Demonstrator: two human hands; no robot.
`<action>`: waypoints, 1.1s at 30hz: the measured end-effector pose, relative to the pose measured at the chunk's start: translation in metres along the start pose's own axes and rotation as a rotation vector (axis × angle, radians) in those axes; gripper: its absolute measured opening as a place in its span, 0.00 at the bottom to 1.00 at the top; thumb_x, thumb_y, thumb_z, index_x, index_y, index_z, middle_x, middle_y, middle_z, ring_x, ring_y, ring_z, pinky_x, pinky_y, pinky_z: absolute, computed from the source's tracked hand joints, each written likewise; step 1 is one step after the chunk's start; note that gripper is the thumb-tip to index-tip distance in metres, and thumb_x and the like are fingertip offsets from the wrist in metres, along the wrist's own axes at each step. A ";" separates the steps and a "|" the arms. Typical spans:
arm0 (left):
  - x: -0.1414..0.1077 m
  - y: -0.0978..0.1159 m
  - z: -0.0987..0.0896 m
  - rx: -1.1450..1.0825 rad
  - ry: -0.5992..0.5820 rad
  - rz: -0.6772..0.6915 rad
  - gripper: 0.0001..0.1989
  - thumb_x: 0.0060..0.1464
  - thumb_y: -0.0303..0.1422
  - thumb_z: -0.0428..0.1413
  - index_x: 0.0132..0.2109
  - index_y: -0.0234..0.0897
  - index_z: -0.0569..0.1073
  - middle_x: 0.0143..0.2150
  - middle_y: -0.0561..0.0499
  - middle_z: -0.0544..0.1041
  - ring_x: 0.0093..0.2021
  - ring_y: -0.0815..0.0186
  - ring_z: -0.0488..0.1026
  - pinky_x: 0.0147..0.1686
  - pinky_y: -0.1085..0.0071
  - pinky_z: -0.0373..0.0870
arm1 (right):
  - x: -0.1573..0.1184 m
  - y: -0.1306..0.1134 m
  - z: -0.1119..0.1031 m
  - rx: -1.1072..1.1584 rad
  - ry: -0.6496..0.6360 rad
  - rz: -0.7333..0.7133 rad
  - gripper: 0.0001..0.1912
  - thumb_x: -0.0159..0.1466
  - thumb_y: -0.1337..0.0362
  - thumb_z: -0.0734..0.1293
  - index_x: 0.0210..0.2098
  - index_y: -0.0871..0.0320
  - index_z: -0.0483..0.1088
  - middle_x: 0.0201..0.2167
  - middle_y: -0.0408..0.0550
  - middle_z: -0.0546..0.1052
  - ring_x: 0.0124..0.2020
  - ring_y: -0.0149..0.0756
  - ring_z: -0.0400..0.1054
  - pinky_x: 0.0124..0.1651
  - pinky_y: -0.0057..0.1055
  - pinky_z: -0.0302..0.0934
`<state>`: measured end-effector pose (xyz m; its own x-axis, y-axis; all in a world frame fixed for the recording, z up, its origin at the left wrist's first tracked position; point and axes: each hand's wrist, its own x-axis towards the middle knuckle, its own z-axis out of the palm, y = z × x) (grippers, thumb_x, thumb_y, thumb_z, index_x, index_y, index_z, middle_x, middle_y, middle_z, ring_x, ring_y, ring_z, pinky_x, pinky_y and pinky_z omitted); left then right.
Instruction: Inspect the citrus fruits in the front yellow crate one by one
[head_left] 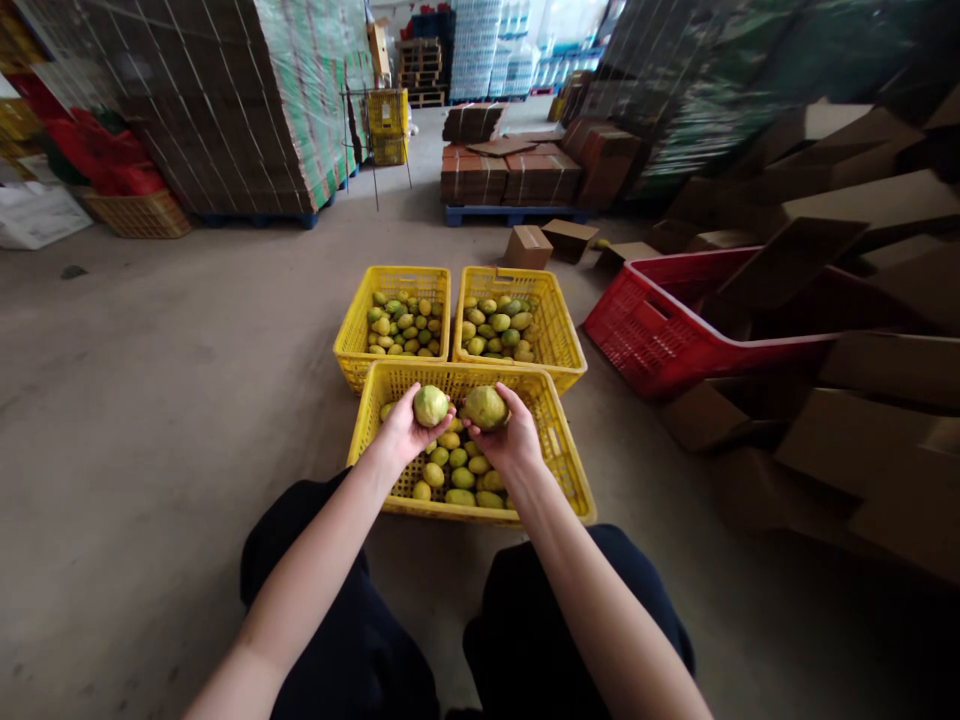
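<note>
My left hand [407, 425] holds a round yellow-green lemon [430, 406], fingers curled under it. In my right hand [519, 432] is a larger, bumpy, duller lemon [485, 408], gripped between thumb and fingers. Both fruits are side by side above the near yellow crate [566, 470], a small gap between them. Loose green and yellow lemons [463, 477] lie in that crate, partly hidden by my hands and forearms. Just behind it stand two more yellow crates, the left one [352, 335] and the right one [559, 320], each holding several similar fruits.
To the right, a red crate [645, 325] holds cardboard, with a heap of open cardboard boxes [847, 440] around it. Ahead, flattened cartons [510, 175] are stacked on a blue pallet [517, 214]. A tall wrapped stack [292, 110] stands at left. My knees flank the near crate.
</note>
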<state>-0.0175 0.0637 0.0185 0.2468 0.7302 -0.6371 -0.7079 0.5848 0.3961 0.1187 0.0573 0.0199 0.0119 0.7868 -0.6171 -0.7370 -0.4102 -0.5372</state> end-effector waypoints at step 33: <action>0.002 -0.002 0.003 0.022 -0.129 0.077 0.14 0.62 0.36 0.46 0.35 0.31 0.69 0.27 0.47 0.73 0.23 0.72 0.73 0.22 0.81 0.73 | 0.000 -0.001 -0.004 0.035 -0.278 0.117 0.11 0.61 0.62 0.57 0.35 0.62 0.67 0.20 0.51 0.77 0.18 0.37 0.72 0.22 0.29 0.70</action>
<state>-0.0136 0.0650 0.0179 0.2759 0.8117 -0.5148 -0.7140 0.5316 0.4557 0.1224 0.0557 0.0181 -0.2564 0.8333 -0.4897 -0.7453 -0.4931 -0.4487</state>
